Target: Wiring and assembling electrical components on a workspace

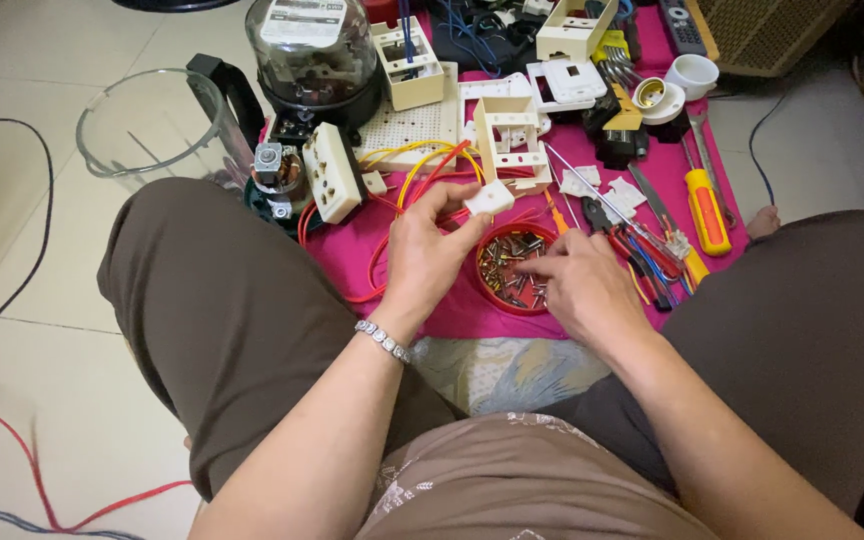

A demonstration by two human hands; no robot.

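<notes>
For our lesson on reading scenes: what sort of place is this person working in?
Probably a home floor used as a makeshift electrical repair spot: a pink cloth spread on floor tiles, a red tub of screws, wall sockets and a screwdriver.

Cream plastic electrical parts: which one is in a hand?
The small white block pinched in the left hand, above the red screw dish; the other cream parts all lie on the pink cloth.

Pretty cluttered pink cloth [452, 310] on the floor: a glass blender jar [147, 125] off to one side, an electric meter [312, 55] behind, an orange-handled screwdriver [704, 212], a white lamp socket [655, 98], and red wires [62, 500] trailing across the tiles.
</notes>
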